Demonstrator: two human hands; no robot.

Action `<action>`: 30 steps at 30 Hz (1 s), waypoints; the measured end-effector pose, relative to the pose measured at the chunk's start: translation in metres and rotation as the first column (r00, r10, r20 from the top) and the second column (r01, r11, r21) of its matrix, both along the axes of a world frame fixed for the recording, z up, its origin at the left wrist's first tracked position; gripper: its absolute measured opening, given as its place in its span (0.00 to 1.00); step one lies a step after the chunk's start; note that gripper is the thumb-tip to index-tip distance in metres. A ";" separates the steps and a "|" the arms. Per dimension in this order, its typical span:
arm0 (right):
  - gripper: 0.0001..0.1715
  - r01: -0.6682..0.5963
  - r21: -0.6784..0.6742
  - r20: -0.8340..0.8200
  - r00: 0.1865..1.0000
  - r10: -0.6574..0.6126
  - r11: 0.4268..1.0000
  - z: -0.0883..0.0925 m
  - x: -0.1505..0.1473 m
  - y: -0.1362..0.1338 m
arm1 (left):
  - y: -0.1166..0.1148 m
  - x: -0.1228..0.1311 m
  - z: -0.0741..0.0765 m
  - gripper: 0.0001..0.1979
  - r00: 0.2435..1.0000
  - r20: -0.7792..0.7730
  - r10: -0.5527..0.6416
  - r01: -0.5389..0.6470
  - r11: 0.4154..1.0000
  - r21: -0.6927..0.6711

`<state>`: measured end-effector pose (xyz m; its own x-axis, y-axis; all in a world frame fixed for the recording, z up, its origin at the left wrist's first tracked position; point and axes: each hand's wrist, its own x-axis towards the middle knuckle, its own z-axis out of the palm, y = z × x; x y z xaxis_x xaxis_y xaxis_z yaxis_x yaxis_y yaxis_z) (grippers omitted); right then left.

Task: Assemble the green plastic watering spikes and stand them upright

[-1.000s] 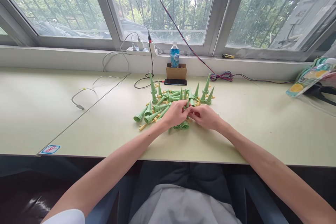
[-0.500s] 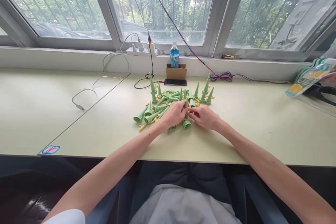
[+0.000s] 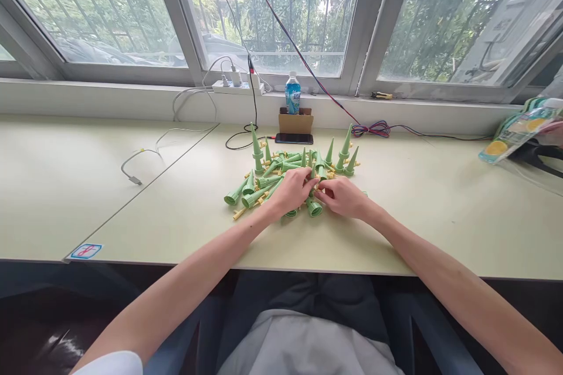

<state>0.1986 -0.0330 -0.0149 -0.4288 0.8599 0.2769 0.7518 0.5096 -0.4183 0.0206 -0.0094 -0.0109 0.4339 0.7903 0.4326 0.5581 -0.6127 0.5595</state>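
the left hand pinches a green spike at the near side of the pile on the table. the right hand bunches its fingers beside it, any hold hidden. the spike looks light, stiff and smooth, probably best gripped low.

One left hand and one right hand are showing among more than ten green cones.
Overlap is hiding the exact total of cones and of yellow pieces; one bottle, one cardboard box, one phone, one power strip and one sticker are also showing.
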 end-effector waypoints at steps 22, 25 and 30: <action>0.16 -0.033 -0.017 -0.021 0.999 0.033 0.999 -0.003 -0.001 0.001 | -0.005 -0.001 0.018 0.21 0.943 0.313 0.116 -0.146 0.986 0.074; 0.18 0.016 0.007 -0.047 0.999 -0.016 1.000 -0.007 -0.002 0.003 | -0.007 -0.001 0.019 0.20 0.943 0.309 0.125 -0.152 0.986 0.066; 0.23 0.014 0.007 -0.094 0.995 -0.013 1.000 -0.008 -0.004 0.002 | -0.007 -0.001 0.019 0.19 0.940 0.317 0.129 -0.157 0.986 0.064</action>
<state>0.1950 -0.0308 -0.0227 -0.3891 0.8631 0.3220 0.7159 0.5033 -0.4839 0.0198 -0.0165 0.0085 0.1523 0.7876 0.5971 0.4505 -0.5930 0.6673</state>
